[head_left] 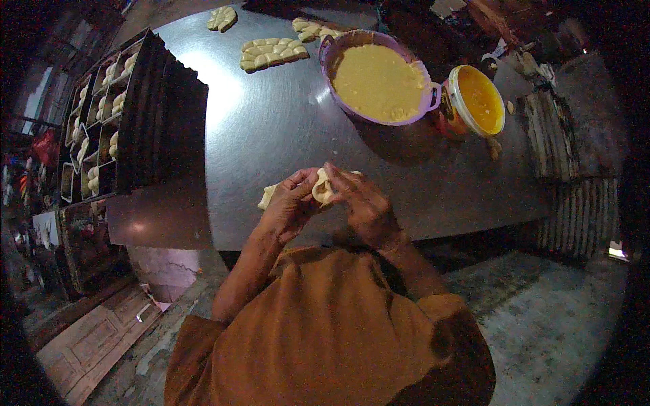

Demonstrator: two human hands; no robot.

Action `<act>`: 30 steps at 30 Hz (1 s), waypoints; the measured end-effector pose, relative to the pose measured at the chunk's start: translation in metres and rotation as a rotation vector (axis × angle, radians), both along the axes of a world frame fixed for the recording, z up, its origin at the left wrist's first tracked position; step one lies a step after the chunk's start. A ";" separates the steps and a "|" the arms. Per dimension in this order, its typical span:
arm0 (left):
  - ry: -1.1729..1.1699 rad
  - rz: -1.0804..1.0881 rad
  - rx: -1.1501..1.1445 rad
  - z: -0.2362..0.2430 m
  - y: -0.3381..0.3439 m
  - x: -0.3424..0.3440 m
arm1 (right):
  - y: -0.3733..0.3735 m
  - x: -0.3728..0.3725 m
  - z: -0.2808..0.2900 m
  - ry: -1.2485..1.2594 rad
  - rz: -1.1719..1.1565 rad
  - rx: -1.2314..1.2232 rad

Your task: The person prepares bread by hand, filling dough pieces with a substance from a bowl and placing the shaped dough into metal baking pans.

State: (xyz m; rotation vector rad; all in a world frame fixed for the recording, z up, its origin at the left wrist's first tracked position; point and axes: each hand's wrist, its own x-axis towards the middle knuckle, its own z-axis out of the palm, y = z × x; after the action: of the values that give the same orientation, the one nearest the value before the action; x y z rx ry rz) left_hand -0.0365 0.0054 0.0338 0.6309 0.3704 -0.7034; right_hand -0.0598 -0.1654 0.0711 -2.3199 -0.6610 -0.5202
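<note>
Dough held on the near side of the basin. The left hand and right hand both pinch it, presumably to keep its hollow open. A pail stands right of the basin, probably for easy reach; pieces lie left of it, apparently leaving working room.

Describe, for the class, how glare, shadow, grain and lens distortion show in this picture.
Head view: white glare washes out part of the metal table, beside the dark tray stack; head view: a dark shadow lies below the purple tub; head view: the table's edges curve; head view: the dim borders look grainy, fading to black at the sides.
</note>
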 end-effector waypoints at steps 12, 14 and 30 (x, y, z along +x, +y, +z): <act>-0.570 -0.124 0.389 -0.002 0.006 -0.005 | 0.011 -0.012 -0.029 0.678 -0.337 0.737; -0.421 -0.076 0.322 0.017 0.000 -0.006 | 0.005 -0.013 -0.037 0.723 -0.317 0.808; -0.558 -0.155 0.522 -0.004 -0.002 -0.013 | 0.003 -0.015 -0.029 0.186 -0.279 0.158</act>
State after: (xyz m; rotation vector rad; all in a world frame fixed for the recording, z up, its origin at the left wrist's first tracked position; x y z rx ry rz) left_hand -0.0497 0.0031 0.0297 1.3241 -0.0239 -0.5457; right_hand -0.0747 -0.1628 0.0421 -2.2855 -0.2008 -0.4551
